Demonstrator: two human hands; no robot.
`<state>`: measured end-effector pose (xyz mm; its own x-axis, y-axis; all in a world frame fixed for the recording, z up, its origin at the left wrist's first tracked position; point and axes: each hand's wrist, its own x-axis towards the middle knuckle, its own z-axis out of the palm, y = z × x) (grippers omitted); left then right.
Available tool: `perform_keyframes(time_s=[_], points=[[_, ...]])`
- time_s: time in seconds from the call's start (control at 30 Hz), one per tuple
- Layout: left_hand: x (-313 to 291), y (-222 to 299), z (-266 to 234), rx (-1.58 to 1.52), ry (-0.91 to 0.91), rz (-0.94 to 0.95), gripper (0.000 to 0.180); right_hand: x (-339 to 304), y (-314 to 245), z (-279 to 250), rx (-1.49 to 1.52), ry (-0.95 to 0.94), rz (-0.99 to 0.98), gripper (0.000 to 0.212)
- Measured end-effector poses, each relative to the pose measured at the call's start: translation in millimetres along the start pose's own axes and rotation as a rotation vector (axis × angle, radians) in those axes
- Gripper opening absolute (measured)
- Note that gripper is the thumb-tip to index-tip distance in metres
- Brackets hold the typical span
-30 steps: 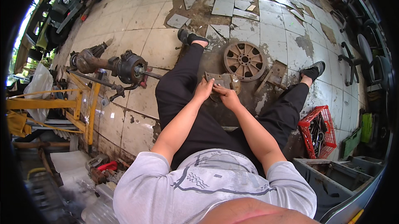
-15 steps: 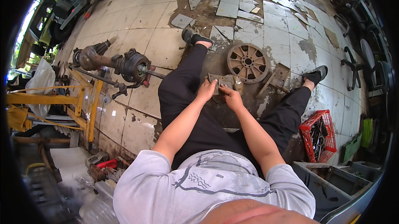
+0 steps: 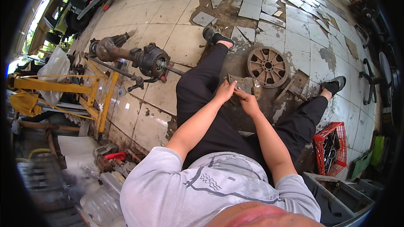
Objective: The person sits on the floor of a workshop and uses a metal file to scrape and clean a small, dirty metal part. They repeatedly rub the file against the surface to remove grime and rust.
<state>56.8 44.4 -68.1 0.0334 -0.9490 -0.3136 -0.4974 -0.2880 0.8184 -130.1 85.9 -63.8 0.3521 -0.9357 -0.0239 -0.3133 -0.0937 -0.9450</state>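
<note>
A flat, rusty-brown metal part with a raised housing (image 3: 248, 83) sits on the floor between my legs. My left hand (image 3: 226, 90) is closed around the near left edge of its plate, thumb on top. My right hand (image 3: 248, 102) is over the near side of the part, fingers pressed together and pointing toward the left thumb. Whatever those fingers pinch, if anything, is too small to make out. Just beyond the part lies a rusty flywheel (image 3: 267, 67) with a toothed rim. A metal bracket plate (image 3: 298, 83) lies to its right.
An axle assembly (image 3: 145, 58) rests at left by a yellow metal stand (image 3: 54, 88). At right is a red plastic crate (image 3: 330, 149) of tools, near a grey metal tray (image 3: 332, 197). Broken tiles (image 3: 252, 6) are scattered ahead.
The whole view has shifted, so everything appears farther right. My right fingers have drawn close to my left thumb over the metal part.
</note>
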Motion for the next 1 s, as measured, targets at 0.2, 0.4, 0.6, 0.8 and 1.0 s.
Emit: perform_keyframes(time_s=[0.2, 0.4, 0.6, 0.8, 1.0], points=[[-3.6, -1.7, 1.8, 0.062, 0.004, 0.044, 0.074, -5.6, -20.8, -5.7, -0.033, -0.095, -0.084, 0.057], [-0.4, 0.4, 2.6, -0.025, -0.006, 0.008, 0.076, 0.6, 5.3, -4.3, -0.069, 0.054, 0.011, 0.055], [2.2, -6.4, 5.0, 0.004, 0.036, -0.011, 0.077, -1.6, -4.0, 0.1, -0.097, 0.028, -0.029, 0.057], [-7.5, 3.6, 1.8, 0.015, 0.033, 0.008, 0.075, -2.7, -13.4, -0.2, -0.066, -0.025, -0.052, 0.059], [-3.7, 6.7, 2.8, -0.017, -0.003, 0.015, 0.073, -1.3, 11.7, 0.5, -0.076, 0.075, 0.033, 0.052]])
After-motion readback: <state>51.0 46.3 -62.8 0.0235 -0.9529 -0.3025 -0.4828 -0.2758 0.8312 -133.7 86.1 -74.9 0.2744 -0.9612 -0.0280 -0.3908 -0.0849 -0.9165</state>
